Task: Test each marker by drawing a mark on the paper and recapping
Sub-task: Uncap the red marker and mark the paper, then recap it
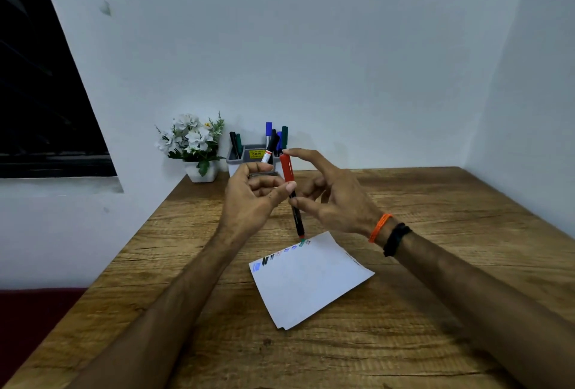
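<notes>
1. While the red-capped marker (292, 196) stands nearly upright between both hands, the left hand (253, 199) holds its black barrel, thumb tip pressed against it just below the cap and fingers curled behind.
2. Right hand (329, 196): fingers spread and loose; index tip sits at the top of the red cap, thumb tip touches the barrel lower down. A light contact, not a closed grasp. Looks like the cap being pressed home, as a judgement.
3. Key relation: marker's long axis runs near vertical, cap up, far end down and just above the far corner of the paper (308, 283). Cap end is nearer the right hand's index finger.
4. Paper lies on the bench (435, 311), below and slightly nearer than the hands; a row of coloured test marks runs along its far-left edge.
5. Grey holder (249, 157) with more markers stands behind the hands by the wall; flower pot (200, 171) to its left.
6. Next move likely turns on carrying the marker away toward the holder.
</notes>
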Available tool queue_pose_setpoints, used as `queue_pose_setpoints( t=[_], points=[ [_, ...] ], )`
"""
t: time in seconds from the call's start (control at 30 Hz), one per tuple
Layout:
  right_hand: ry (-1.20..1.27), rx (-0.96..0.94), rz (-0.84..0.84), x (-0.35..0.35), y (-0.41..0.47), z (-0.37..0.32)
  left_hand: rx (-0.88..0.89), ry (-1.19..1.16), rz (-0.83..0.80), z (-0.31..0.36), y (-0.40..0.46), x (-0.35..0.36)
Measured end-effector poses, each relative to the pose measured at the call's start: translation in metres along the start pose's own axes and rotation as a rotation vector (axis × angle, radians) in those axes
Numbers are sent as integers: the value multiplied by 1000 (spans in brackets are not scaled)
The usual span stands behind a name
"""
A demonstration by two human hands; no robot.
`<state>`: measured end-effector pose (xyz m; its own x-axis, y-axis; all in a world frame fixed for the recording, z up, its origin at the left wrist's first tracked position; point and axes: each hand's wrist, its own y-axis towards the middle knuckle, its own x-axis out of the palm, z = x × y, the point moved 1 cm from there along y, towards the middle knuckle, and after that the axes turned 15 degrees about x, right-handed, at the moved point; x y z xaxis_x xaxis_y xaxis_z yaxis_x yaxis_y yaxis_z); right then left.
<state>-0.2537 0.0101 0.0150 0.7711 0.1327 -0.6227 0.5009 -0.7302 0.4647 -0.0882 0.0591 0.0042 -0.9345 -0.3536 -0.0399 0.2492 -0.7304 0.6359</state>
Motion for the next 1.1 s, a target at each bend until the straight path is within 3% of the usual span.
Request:
queue_pose_setpoints(
  t=[0.1,0.3,0.47,0.6,1.1],
  points=[
    [66,44,44,-3,9,2,-28,62,-27,-9,1,-7],
    [81,108,117,-2,44,13,-61,769,-295,-46,2,-26],
    [55,123,211,4,81,22,-87,1025,-469,-80,11,-36],
    [50,113,285,8,113,29,-103,1088,-570,-91,13,-35],
    [26,68,410,16,162,39,-113,1108,-568,-98,13,-35]
  ],
)
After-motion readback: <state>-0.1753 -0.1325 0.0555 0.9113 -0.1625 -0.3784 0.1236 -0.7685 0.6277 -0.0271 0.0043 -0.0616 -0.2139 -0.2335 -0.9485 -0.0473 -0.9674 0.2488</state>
